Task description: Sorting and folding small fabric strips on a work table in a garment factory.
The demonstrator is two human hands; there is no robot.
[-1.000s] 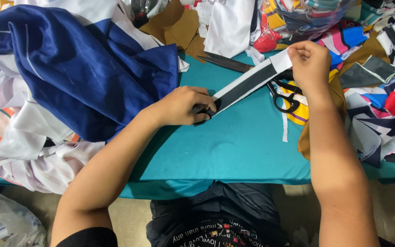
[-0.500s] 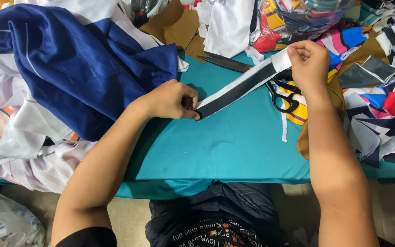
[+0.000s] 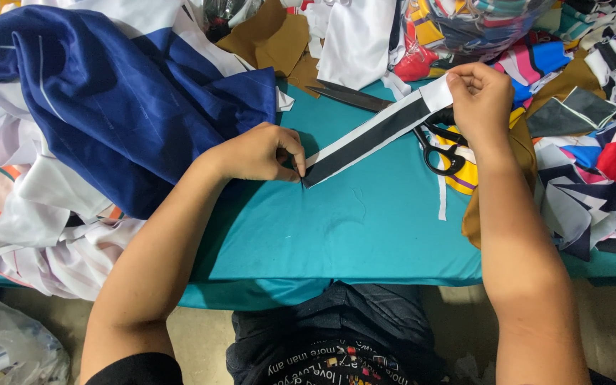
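A long black strip of fabric with white edging [image 3: 372,135] is stretched taut across the teal table [image 3: 365,228]. My left hand [image 3: 262,153] pinches its lower left end against the table, next to a big dark blue cloth [image 3: 108,100]. My right hand [image 3: 479,96] grips the strip's upper right end, raised above a pair of black-handled scissors [image 3: 440,146].
White and striped garments [image 3: 30,207] hang off the table's left side. Brown fabric pieces [image 3: 272,39] and white cloth [image 3: 358,39] lie at the back. Colourful scraps [image 3: 593,142] pile up on the right. A plastic bag [image 3: 5,349] sits on the floor.
My left hand has slid up and left along the table with the strip's end, and the strip now sits more taut. My right hand has stayed in place.
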